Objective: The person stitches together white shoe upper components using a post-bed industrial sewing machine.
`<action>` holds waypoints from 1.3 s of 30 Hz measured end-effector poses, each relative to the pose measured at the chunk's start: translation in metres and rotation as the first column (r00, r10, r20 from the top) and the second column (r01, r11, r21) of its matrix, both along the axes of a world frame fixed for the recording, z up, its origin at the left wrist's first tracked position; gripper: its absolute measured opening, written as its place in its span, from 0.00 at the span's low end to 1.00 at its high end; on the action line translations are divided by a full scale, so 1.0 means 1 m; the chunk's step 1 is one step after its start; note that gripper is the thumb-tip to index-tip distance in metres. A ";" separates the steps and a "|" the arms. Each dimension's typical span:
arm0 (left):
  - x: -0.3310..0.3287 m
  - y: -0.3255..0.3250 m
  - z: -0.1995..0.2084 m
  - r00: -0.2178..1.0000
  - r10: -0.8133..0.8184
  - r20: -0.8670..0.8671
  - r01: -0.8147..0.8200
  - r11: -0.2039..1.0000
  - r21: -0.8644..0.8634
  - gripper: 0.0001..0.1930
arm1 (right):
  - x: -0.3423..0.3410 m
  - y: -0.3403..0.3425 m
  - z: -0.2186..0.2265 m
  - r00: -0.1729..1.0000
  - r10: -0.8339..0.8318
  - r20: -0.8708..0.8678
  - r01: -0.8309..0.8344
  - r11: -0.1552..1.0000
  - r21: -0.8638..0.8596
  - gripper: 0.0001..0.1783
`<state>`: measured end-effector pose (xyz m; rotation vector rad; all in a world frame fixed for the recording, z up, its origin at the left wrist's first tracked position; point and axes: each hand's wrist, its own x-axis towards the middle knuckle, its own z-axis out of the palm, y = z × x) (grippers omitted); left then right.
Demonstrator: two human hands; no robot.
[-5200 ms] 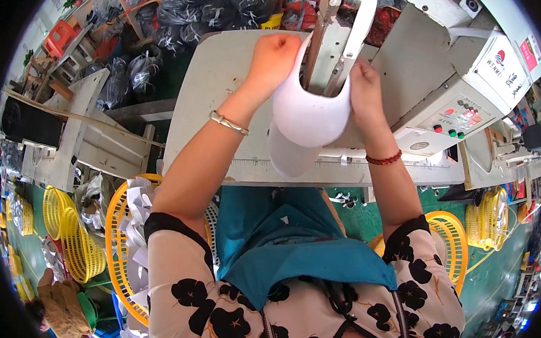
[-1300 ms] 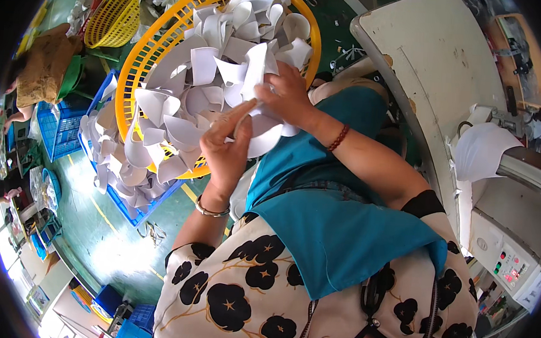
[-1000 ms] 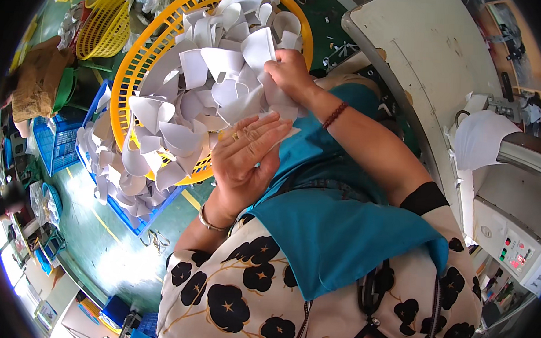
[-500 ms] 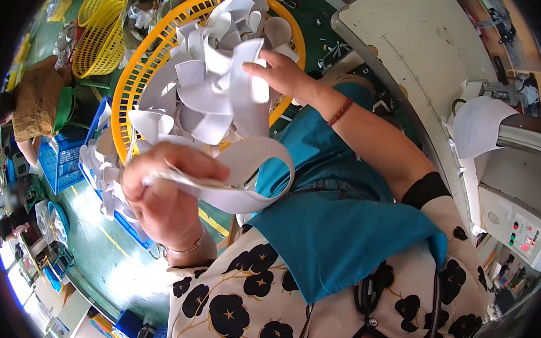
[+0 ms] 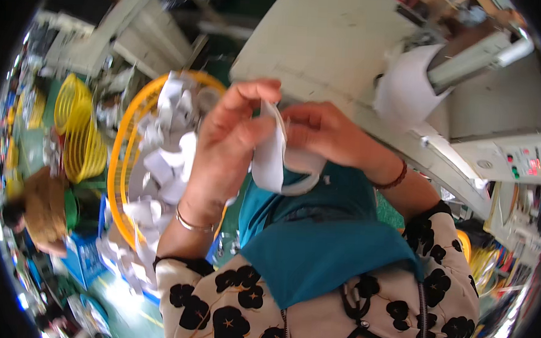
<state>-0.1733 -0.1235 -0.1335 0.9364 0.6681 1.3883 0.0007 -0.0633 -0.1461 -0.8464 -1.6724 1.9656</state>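
In front of my teal apron I hold a white curved strip [image 5: 269, 161], bent into a loop with its ends upright. My left hand [image 5: 220, 145] pinches its left side, thumb in front and fingers raised near the top edge. From the other side, my right hand [image 5: 333, 134] grips the same strip with fingers bent against its edge. Motion blurs the fingertips a little. Beyond my left forearm, many similar white pieces [image 5: 166, 166] lie heaped in a round yellow basket [image 5: 116, 179].
A pale worktable [image 5: 314, 43] stands ahead. At right is a machine with a control panel [image 5: 521, 162] and a white sheet [image 5: 406, 87] draped over its arm. Yellow baskets [image 5: 82, 141], a blue crate [image 5: 84, 260] and another person [image 5: 42, 209] are at left.
My view has swung right toward the worktable. My right hand has left the heaped pieces and now grips the strip that my left hand holds, in front of my body.
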 end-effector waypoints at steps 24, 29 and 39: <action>0.167 0.207 0.170 0.835 -0.488 -0.253 0.545 0.795 0.265 0.06 | 0.209 0.076 0.148 0.589 -0.459 -0.665 0.770 0.569 0.289 0.09; 0.174 0.219 0.164 0.849 -0.511 -0.134 0.528 0.820 0.222 0.05 | 0.202 0.082 0.158 0.569 -0.478 -0.669 0.755 0.626 0.196 0.09; 0.179 0.218 0.158 0.833 -0.553 -0.006 0.544 0.817 0.189 0.05 | 0.198 0.085 0.154 0.489 -0.460 -0.741 0.736 0.674 0.067 0.11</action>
